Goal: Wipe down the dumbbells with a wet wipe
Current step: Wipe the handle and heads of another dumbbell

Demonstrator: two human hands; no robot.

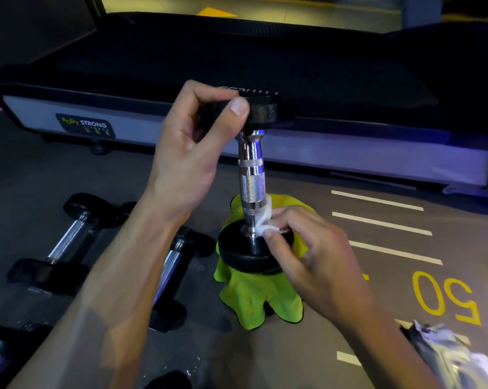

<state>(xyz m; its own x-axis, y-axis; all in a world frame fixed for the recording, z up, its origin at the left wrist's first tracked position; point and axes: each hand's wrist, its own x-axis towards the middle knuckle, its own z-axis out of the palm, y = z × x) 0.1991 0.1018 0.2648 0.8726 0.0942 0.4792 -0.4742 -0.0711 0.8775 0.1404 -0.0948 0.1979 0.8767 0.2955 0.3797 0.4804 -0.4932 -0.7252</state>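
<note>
Shiny metal bars of three more dumbbells (pixel 66 242) lying flat on the floor at the far left, well apart from the work. Left hand (pixel 186 164) up top, fingers curled tight around the black upper end of the dumbbell (pixel 252 181) standing straight up on a green cloth (pixel 259 299). Right hand (pixel 315 256) low down, fingertips pinching a white wet wipe (pixel 265 220) against the bottom of the bar, just right of it.

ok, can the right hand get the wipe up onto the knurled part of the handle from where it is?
Probably yes. The right hand presses the wet wipe against the base of the upright dumbbell's handle. The knurled section above it is bare; the left hand grips only the top head.
</note>
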